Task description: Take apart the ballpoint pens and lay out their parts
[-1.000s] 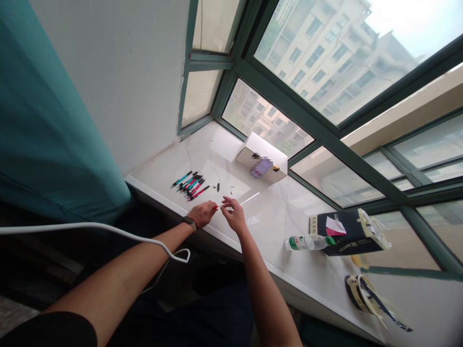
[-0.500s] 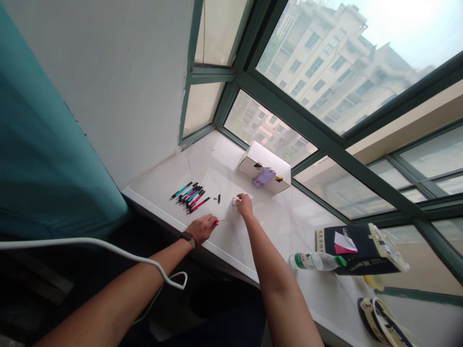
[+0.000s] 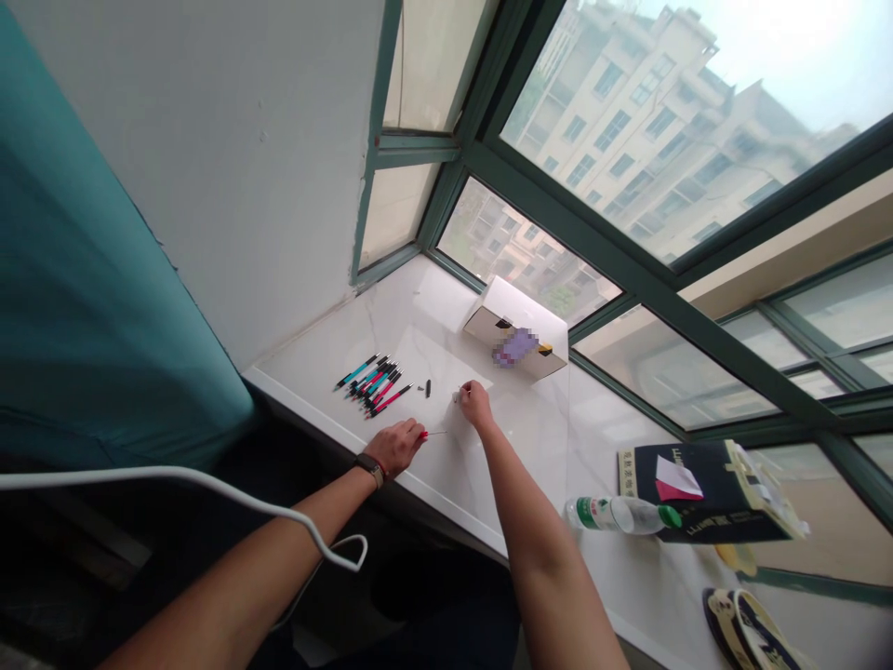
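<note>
My left hand (image 3: 397, 448), with a watch at its wrist, is closed around a red pen barrel (image 3: 423, 435) near the counter's front edge. A thin refill (image 3: 438, 432) sticks out of the barrel toward the right. My right hand (image 3: 476, 405) is lowered to the counter, fingers pinched together at a small pale piece (image 3: 458, 395) too small to name. Left of that hand lie a short black pen part (image 3: 428, 388) and a tiny dark tip (image 3: 419, 388). Several click pens (image 3: 377, 380) in blue, red and black lie in a pile farther left.
A white box (image 3: 523, 321) stands by the window. To the right, a plastic bottle (image 3: 620, 515) with a green cap lies against a dark carton (image 3: 704, 493). A cap-like item (image 3: 746, 628) is at lower right. A white cable (image 3: 209, 476) crosses above my left forearm.
The view has shifted slightly. My right fingers have closed in more tightly at the small piece on the counter. My left hand keeps hold of the red pen barrel.
</note>
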Demonstrator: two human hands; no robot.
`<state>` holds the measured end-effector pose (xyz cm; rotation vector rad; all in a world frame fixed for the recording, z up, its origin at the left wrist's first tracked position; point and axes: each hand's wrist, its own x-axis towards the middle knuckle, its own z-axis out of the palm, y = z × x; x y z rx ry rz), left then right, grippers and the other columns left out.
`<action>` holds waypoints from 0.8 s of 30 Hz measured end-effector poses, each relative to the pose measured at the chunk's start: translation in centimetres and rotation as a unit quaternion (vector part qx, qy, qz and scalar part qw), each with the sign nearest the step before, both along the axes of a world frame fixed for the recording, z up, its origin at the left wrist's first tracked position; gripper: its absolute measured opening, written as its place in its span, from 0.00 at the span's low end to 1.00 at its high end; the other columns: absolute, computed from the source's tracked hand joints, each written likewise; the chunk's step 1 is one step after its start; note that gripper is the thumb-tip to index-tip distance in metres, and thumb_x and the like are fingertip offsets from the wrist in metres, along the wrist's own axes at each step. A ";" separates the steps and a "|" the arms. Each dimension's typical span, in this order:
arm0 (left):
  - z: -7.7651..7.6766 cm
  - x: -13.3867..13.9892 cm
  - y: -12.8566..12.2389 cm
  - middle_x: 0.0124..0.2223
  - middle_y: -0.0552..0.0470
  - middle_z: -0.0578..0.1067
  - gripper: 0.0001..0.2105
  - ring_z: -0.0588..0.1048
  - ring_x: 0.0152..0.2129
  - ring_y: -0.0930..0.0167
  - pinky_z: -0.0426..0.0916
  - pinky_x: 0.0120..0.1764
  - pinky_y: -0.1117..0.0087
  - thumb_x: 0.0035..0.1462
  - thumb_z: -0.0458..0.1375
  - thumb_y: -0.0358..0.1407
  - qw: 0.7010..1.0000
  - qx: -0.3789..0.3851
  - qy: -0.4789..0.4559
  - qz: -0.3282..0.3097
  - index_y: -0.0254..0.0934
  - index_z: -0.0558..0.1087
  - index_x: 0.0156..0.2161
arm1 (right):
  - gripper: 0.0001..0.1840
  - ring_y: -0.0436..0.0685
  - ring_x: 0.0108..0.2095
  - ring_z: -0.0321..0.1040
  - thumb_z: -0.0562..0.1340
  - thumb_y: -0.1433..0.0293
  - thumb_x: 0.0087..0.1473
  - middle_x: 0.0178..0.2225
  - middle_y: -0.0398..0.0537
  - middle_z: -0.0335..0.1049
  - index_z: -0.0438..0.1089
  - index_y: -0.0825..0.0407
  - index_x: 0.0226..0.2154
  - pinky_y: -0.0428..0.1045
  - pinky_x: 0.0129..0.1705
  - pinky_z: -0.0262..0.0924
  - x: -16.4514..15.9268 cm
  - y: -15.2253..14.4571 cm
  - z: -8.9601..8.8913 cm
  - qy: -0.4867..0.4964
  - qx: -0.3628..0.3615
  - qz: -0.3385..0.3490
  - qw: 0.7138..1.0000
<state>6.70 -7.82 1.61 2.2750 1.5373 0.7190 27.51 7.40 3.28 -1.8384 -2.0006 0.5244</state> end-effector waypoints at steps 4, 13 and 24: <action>0.0 0.0 0.0 0.39 0.48 0.71 0.17 0.70 0.35 0.68 0.65 0.36 0.68 0.68 0.38 0.42 1.000 0.003 -0.004 -0.002 0.40 0.67 0.42 | 0.16 0.53 0.29 0.68 0.61 0.60 0.49 0.29 0.46 0.71 0.72 0.55 0.35 0.50 0.34 0.64 0.4 -4.1 -0.6 0.269 -0.026 -0.116 0.956; 0.0 0.0 -0.1 0.40 0.48 0.71 0.17 0.71 0.36 0.68 0.65 0.36 0.68 0.68 0.37 0.43 1.000 0.008 -0.004 0.002 0.39 0.67 0.43 | 0.19 0.54 0.38 0.70 0.68 0.59 0.46 0.38 0.50 0.73 0.75 0.51 0.40 0.51 0.40 0.67 -3.1 -14.2 2.2 0.545 -0.090 -0.135 0.823; 0.0 0.1 -0.1 0.39 0.48 0.71 0.18 0.71 0.34 0.69 0.64 0.34 0.69 0.68 0.36 0.43 1.000 0.011 -0.002 0.012 0.39 0.67 0.43 | 0.20 0.60 0.49 0.68 0.68 0.57 0.48 0.50 0.54 0.71 0.74 0.49 0.42 0.57 0.48 0.66 -5.5 -15.7 3.6 0.597 -0.085 -0.115 0.790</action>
